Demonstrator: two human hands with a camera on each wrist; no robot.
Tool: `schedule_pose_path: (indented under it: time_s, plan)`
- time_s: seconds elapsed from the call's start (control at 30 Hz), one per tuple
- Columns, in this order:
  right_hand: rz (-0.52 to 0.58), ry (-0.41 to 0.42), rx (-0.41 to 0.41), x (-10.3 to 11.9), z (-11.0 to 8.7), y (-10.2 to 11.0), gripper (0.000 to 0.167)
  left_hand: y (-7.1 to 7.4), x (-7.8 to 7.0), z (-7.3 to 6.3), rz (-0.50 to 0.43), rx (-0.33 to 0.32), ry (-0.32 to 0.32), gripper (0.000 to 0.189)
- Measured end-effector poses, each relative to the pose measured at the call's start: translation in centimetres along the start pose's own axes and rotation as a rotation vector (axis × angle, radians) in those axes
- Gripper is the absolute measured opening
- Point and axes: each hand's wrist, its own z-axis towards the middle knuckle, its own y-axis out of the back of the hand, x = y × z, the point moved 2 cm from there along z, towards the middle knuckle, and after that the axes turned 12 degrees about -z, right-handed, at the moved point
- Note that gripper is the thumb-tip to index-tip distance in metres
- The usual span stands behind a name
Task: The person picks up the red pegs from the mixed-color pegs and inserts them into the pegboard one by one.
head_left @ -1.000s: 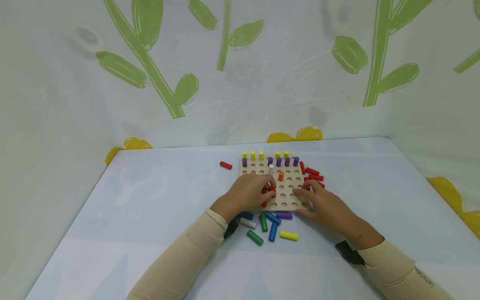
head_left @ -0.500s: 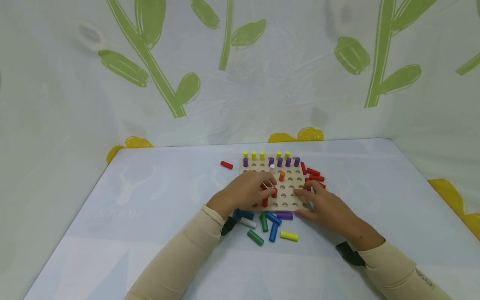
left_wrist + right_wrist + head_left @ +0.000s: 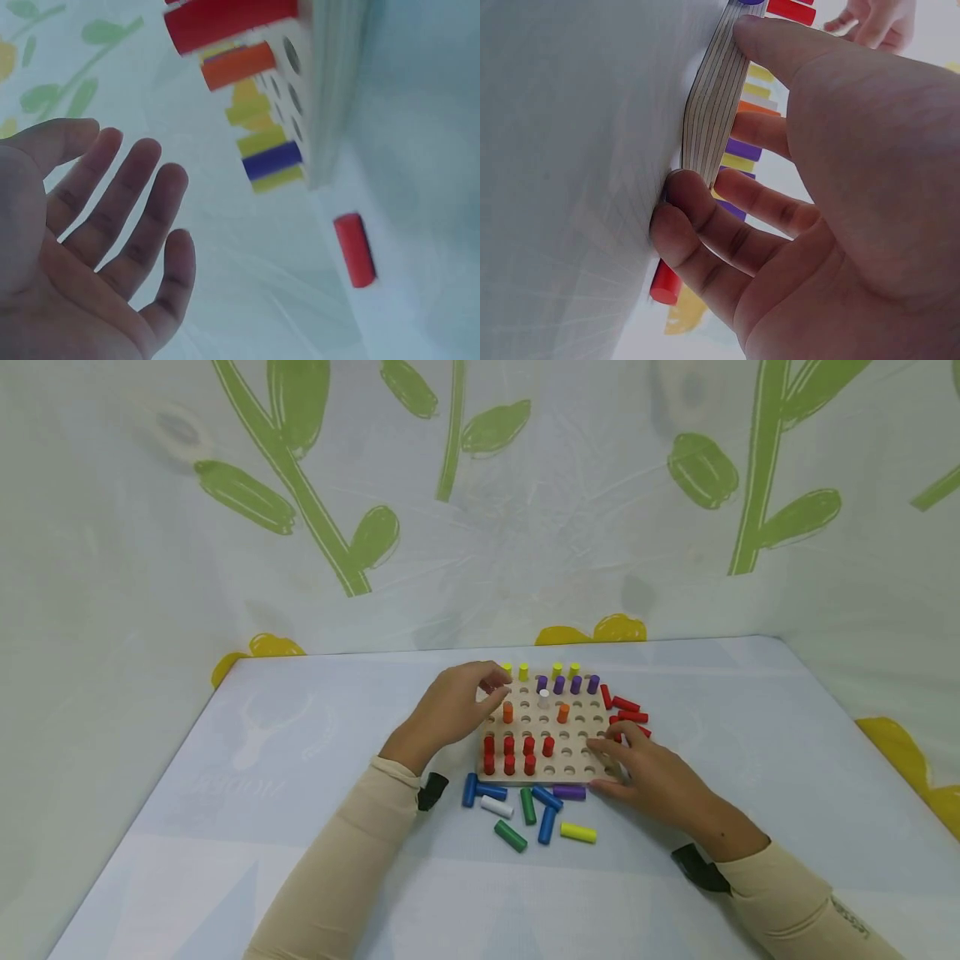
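A wooden pegboard (image 3: 558,761) bears upright pegs: red pegs (image 3: 528,746) in two front rows, two orange pegs (image 3: 507,713), one white peg (image 3: 543,698), and purple pegs (image 3: 558,685) and yellow pegs (image 3: 523,672) at the back. My left hand (image 3: 450,706) hovers over the board's back left corner; the left wrist view shows its palm bare and its fingers (image 3: 154,217) loosely bent. My right hand (image 3: 660,777) holds the board's front right corner, thumb at the front edge and fingers (image 3: 727,232) along the right side, one over the top.
Before the board lie loose blue (image 3: 547,825), green pegs (image 3: 511,836), a white peg (image 3: 497,807), a yellow peg (image 3: 578,832) and a purple peg (image 3: 569,792). Loose red pegs (image 3: 626,703) lie at its right, and another red peg (image 3: 355,250) beyond its left side.
My left hand has left the front red pegs and moved back and left, uncovering them and an orange peg. The right hand stays at the board's corner.
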Motion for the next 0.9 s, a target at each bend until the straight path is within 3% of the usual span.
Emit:
schedule_pose_path:
  time_s: [0.2, 0.57, 0.9]
  plan:
    - [0.002, 0.002, -0.001, 0.0, 0.0, 0.1, 0.063, 0.8, 2.0, 0.4, 0.031, -0.056, 0.055, 0.022]
    - [0.006, 0.000, 0.011, -0.1, 0.1, 0.0, 0.065, 1.5, 4.5, 0.8, 0.126, -0.002, 0.177, 0.032]
    - [0.002, -0.010, 0.006, 0.0, 0.1, 0.0, 0.065, 1.6, 5.8, 0.9, 0.217, 0.013, 0.212, 0.035]
